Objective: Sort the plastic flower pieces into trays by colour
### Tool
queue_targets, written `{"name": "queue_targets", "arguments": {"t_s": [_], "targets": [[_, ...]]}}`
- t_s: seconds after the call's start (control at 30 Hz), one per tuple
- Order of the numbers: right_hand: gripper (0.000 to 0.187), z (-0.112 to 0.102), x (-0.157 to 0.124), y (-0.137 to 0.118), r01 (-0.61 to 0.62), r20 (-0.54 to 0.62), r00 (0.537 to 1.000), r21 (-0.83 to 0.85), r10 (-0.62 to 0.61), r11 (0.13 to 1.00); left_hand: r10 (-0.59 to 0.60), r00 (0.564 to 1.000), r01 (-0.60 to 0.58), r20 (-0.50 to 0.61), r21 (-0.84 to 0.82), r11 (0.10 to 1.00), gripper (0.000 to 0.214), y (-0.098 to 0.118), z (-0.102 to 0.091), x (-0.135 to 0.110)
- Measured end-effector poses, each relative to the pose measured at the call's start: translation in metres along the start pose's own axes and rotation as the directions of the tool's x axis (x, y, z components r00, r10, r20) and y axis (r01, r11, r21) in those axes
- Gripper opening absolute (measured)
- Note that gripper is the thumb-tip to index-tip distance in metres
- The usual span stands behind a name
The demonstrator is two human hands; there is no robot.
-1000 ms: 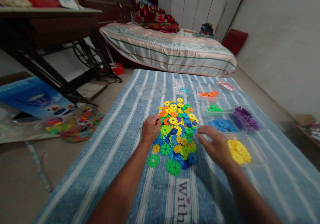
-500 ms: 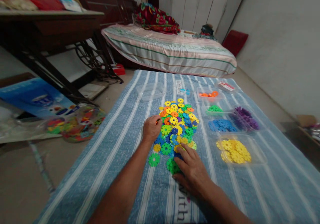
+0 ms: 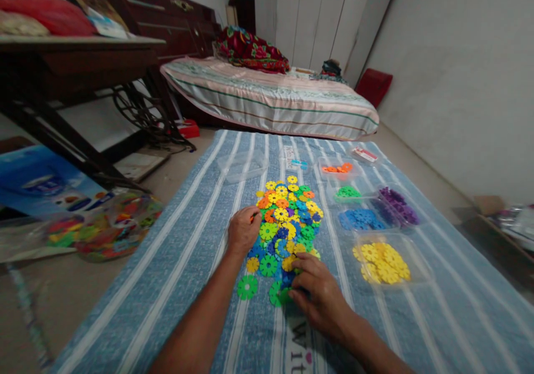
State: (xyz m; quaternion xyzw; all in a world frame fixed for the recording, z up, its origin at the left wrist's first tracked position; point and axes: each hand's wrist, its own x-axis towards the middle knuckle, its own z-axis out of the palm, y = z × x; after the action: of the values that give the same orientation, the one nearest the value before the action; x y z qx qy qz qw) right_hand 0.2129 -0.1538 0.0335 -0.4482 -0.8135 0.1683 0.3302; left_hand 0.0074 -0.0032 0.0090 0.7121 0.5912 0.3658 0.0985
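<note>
A mixed pile of flower-shaped plastic discs (image 3: 287, 218) in yellow, green, blue and orange lies on the striped cloth. At its left edge, my left hand (image 3: 244, 230) is closed, with a bit of an orange disc (image 3: 252, 217) showing at its fingertips. My right hand (image 3: 321, 290) is at the pile's near right end, fingers bent and apart, the fingertips by yellow and dark blue discs and the thumb by a green disc (image 3: 275, 294). Another green disc (image 3: 247, 287) lies loose nearer me. The right palm is hidden.
On the right stand clear containers of yellow discs (image 3: 384, 262), blue discs (image 3: 361, 219), purple discs (image 3: 398, 204), green discs (image 3: 347, 192) and orange discs (image 3: 337, 168). A clear tub (image 3: 242, 167) stands at the back left. Beyond the cloth is a bed (image 3: 271, 101); a sewing-machine table (image 3: 79, 57) stands left.
The view has tilted up and shifted slightly, so everything sits lower and further left. My right hand's fingers have drawn back a little and bent more. My left hand stays at the pile's edge.
</note>
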Motion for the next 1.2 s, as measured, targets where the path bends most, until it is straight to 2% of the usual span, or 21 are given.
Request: {"name": "queue_targets", "arguments": {"t_s": [0.13, 0.23, 0.27, 0.33, 0.4, 0.43, 0.5, 0.63, 0.7, 0.83, 1.0, 1.1, 1.2], "targets": [[0.008, -0.027, 0.023, 0.019, -0.033, -0.075, 0.997, 0.016, 0.034, 0.999, -0.007, 1.000, 0.007, -0.006, -0.006, 1.000, 0.019, 0.001, -0.001, 0.000], [0.014, -0.062, 0.053, 0.046, -0.032, -0.270, 0.963, -0.092, 0.006, 0.995, -0.006, 1.000, 0.006, 0.000, -0.007, 1.000, 0.019, 0.001, -0.001, 0.000], [0.015, -0.076, 0.063, 0.056, -0.053, -0.362, 0.932, -0.144, -0.003, 0.988, -0.006, 1.000, 0.006, 0.000, -0.009, 1.000, 0.020, 0.001, -0.001, 0.000], [0.014, -0.099, 0.078, 0.073, -0.147, -0.559, 0.829, -0.256, -0.023, 0.955, -0.006, 1.000, 0.006, 0.000, -0.012, 1.000, 0.020, 0.001, -0.001, 0.000], [0.015, -0.111, 0.085, 0.083, -0.221, -0.654, 0.755, -0.315, -0.043, 0.923, -0.002, 1.000, 0.002, 0.002, -0.011, 1.000, 0.020, 0.002, -0.001, 0.000], [0.016, -0.112, 0.084, 0.083, -0.225, -0.663, 0.747, -0.324, -0.051, 0.919, 0.001, 1.000, -0.001, 0.004, -0.009, 1.000, 0.020, 0.002, -0.001, 0.000], [0.015, -0.102, 0.075, 0.078, -0.175, -0.612, 0.789, -0.306, -0.053, 0.936, 0.001, 1.000, -0.001, 0.005, -0.002, 1.000, 0.020, 0.002, -0.001, 0.000], [0.014, -0.056, 0.041, 0.052, -0.061, -0.387, 0.922, -0.183, -0.015, 0.981, -0.010, 1.000, 0.010, -0.004, 0.005, 1.000, 0.020, 0.001, 0.000, 0.000], [0.015, -0.035, 0.025, 0.038, -0.034, -0.310, 0.951, -0.124, -0.006, 0.992, -0.013, 1.000, 0.013, -0.004, 0.000, 1.000, 0.019, 0.001, 0.001, 0.000], [0.015, -0.010, 0.004, 0.019, 0.039, -0.215, 0.975, -0.075, -0.054, 0.996, -0.025, 1.000, 0.025, 0.003, -0.008, 1.000, 0.019, 0.002, 0.002, -0.001], [0.015, 0.006, -0.009, 0.003, 0.085, -0.105, 0.989, -0.149, -0.101, 0.985, -0.025, 1.000, 0.025, 0.018, -0.004, 1.000, 0.020, 0.005, 0.000, -0.002], [0.021, 0.014, -0.009, -0.005, 0.112, -0.005, 0.993, -0.218, -0.116, 0.969, -0.021, 0.999, 0.021, 0.024, 0.008, 1.000, 0.020, 0.006, 0.000, -0.002], [0.034, 0.020, -0.005, -0.010, 0.093, 0.056, 0.995, -0.298, -0.080, 0.950, -0.020, 1.000, 0.020, 0.022, 0.009, 1.000, 0.020, 0.006, -0.001, -0.002]]}}
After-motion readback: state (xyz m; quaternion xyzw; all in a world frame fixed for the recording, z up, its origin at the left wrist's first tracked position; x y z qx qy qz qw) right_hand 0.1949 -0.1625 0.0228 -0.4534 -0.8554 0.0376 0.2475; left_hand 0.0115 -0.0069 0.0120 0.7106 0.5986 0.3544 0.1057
